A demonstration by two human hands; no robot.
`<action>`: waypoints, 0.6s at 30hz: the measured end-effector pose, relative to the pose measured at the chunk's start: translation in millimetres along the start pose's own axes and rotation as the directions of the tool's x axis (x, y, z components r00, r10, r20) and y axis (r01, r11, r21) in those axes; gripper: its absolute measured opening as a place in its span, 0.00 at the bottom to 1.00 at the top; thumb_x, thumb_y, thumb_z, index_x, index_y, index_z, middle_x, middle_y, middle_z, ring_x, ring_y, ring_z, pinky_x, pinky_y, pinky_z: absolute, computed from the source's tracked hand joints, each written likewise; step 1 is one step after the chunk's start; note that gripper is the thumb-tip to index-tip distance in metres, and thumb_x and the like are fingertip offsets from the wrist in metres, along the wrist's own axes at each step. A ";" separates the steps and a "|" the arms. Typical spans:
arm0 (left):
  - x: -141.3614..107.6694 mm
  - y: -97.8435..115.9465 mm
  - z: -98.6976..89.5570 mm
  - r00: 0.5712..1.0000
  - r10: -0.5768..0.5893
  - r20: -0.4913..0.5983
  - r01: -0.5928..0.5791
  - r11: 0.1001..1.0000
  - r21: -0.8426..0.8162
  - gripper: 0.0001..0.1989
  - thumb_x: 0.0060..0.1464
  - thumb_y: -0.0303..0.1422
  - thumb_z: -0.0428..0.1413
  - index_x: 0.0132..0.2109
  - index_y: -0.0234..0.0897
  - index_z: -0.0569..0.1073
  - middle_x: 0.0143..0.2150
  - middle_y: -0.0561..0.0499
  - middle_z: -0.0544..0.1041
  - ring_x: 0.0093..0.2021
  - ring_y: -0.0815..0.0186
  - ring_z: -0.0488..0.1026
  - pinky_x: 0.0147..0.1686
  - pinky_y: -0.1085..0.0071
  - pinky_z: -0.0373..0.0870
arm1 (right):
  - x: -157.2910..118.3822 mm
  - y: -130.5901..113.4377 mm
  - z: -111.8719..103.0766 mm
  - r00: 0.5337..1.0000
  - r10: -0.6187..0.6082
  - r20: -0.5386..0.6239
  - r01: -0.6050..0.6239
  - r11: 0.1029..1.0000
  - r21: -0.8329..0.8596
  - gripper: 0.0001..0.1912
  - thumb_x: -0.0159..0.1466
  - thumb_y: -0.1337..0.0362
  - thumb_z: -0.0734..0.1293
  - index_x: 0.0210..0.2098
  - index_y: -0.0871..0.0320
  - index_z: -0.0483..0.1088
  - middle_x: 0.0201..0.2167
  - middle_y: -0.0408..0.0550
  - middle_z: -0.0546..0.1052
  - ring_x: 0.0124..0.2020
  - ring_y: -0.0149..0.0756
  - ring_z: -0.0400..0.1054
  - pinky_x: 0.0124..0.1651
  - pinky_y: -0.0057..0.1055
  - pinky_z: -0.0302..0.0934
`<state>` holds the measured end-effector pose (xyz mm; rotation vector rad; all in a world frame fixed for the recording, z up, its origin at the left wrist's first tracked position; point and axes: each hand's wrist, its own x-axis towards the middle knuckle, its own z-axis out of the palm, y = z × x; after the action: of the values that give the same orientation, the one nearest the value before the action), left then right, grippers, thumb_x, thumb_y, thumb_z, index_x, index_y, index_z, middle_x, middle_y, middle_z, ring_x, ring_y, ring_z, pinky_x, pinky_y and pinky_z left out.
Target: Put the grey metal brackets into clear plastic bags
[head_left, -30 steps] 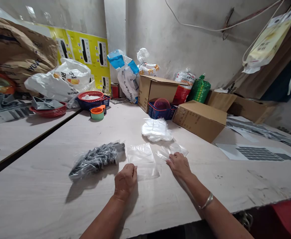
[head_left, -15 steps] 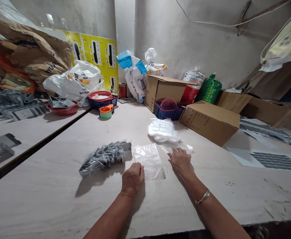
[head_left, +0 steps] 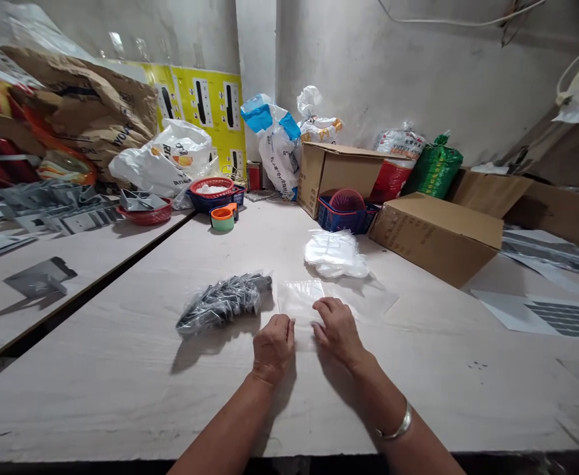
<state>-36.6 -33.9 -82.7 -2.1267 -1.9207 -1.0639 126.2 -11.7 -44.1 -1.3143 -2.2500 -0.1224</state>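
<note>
A clear plastic bag lies flat on the table in front of me. My left hand is closed at its near left edge, thumb and fingers pinching the film. Over the bag's right part is my right hand, fingers bent and thumb held apart from them; no grip shows. Another clear bag lies just beyond the right hand. Farther back sits a stack of clear bags. To the left of my left hand is a row of dark parts wrapped in clear plastic.
Cardboard boxes and a blue basket stand at the back right. Tape rolls and a red basket are at the back left. Grey metal brackets lie beyond the table gap. Striped sheets lie at right.
My right hand has moved left, off the bag at the right and onto the bag in front of me. My left hand stays at that bag's edge. The view has shifted slightly.
</note>
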 end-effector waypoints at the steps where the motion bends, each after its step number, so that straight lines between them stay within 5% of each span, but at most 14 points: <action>1: 0.2 -0.6 0.8 1.000 -0.003 -0.006 0.003 1.000 -0.003 0.14 0.59 0.32 0.42 0.29 0.37 0.68 0.29 0.49 0.73 0.30 0.66 0.70 0.30 0.71 0.60 | -2.7 2.4 4.5 1.000 0.023 -0.014 -0.024 0.999 -0.022 0.13 0.55 0.70 0.62 0.40 0.58 0.68 0.40 0.51 0.71 0.41 0.41 0.62 0.42 0.34 0.55; 7: -5.7 7.2 -4.0 0.999 -0.030 -0.031 0.029 0.999 -0.025 0.12 0.58 0.31 0.43 0.29 0.38 0.68 0.28 0.47 0.73 0.30 0.64 0.70 0.29 0.69 0.63 | -23.8 16.0 16.5 0.990 0.002 -0.138 -0.010 0.998 -0.057 0.10 0.60 0.67 0.58 0.37 0.57 0.70 0.34 0.50 0.70 0.37 0.39 0.64 0.37 0.32 0.56; 12: -10.4 10.1 -51.4 0.992 0.113 -0.063 -0.116 0.992 -0.047 0.11 0.55 0.37 0.49 0.41 0.36 0.68 0.31 0.43 0.71 0.31 0.61 0.69 0.30 0.65 0.66 | -40.1 18.4 36.3 0.996 0.060 -0.059 -0.063 0.997 -0.034 0.14 0.63 0.56 0.57 0.41 0.52 0.69 0.31 0.46 0.69 0.28 0.34 0.65 0.26 0.30 0.56; 15: -5.5 -23.7 -99.6 0.938 0.257 -0.233 -0.263 0.965 0.003 0.14 0.54 0.35 0.50 0.47 0.36 0.66 0.38 0.43 0.71 0.39 0.60 0.68 0.40 0.62 0.67 | -43.7 19.1 46.2 0.994 0.101 -0.042 -0.101 0.995 0.019 0.15 0.61 0.52 0.57 0.39 0.50 0.71 0.31 0.45 0.71 0.25 0.34 0.67 0.23 0.30 0.56; 18: 7.2 -98.2 -145.1 0.904 0.099 -0.415 -0.066 0.993 0.094 0.13 0.53 0.34 0.51 0.47 0.37 0.65 0.44 0.43 0.67 0.45 0.60 0.66 0.47 0.63 0.65 | -42.6 18.9 50.3 0.987 0.130 -0.100 -0.121 0.988 0.092 0.15 0.59 0.51 0.58 0.35 0.48 0.73 0.30 0.46 0.72 0.25 0.36 0.68 0.22 0.32 0.58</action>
<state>-187.8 -79.2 -6.5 -1.7392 -1.6254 -1.2793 138.7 -18.6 -111.2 -1.3674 -2.0559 -0.0483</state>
